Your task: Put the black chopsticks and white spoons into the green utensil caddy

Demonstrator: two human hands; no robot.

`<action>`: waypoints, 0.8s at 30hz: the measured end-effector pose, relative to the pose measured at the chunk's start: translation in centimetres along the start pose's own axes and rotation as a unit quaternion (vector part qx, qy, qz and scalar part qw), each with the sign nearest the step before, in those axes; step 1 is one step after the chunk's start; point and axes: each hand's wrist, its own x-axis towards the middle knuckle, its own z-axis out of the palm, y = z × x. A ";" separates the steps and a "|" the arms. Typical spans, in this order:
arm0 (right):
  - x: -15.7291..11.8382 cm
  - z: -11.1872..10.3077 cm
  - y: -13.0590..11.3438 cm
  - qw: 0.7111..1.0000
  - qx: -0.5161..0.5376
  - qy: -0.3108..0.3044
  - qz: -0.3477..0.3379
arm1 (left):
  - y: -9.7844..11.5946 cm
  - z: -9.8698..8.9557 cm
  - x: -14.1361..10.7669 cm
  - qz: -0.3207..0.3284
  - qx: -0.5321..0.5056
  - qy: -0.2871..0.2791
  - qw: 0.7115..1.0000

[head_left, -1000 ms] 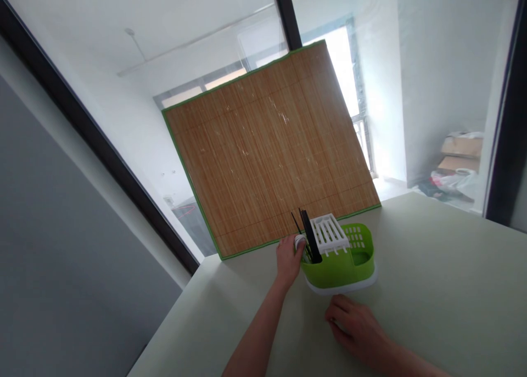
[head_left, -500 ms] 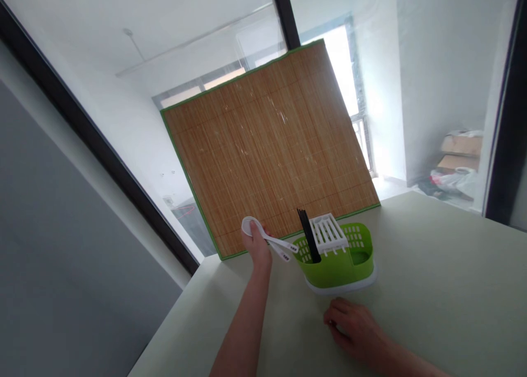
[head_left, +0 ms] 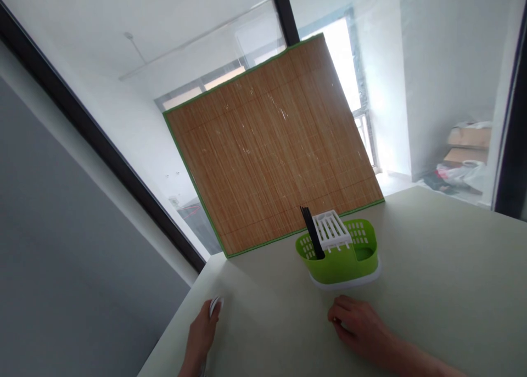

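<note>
My left hand point(head_left: 201, 333) is low over the left part of the table, closed around white spoons point(head_left: 214, 305). Only their bowl ends show clearly past the fingers; the rest is mostly covered by the hand. In front of the caddy, my right hand point(head_left: 358, 325) rests on the table with its fingers curled. A tiny yellowish spot shows at its fingertips, too small to name. The green utensil caddy point(head_left: 335, 270) stands on a white base beyond my right hand. Black chopsticks point(head_left: 313, 231) lean in its left part, beside a white slotted rack point(head_left: 331, 229).
A bamboo mat point(head_left: 272, 152) with green edging leans upright against the glass behind the caddy. The pale table point(head_left: 444, 278) narrows toward the left, where a grey wall point(head_left: 74, 245) stands. Cardboard boxes point(head_left: 469, 137) lie beyond the glass.
My left hand has drawn back from beside the caddy, down and to the left, with the spoons in it. My right hand stays nearly in place. The view has shifted slightly.
</note>
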 end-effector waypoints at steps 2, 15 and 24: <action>0.0 0.0 0.0 1.000 0.001 -0.002 0.003 | -2.5 0.2 -1.0 -0.021 0.041 -0.011 0.999; 0.1 -0.6 0.2 1.000 0.001 -0.005 0.026 | -5.3 1.4 -2.9 -0.048 0.183 -0.022 0.982; 0.0 -0.8 0.0 1.000 0.009 -0.015 0.019 | -5.0 1.3 -3.4 -0.099 0.209 -0.002 0.973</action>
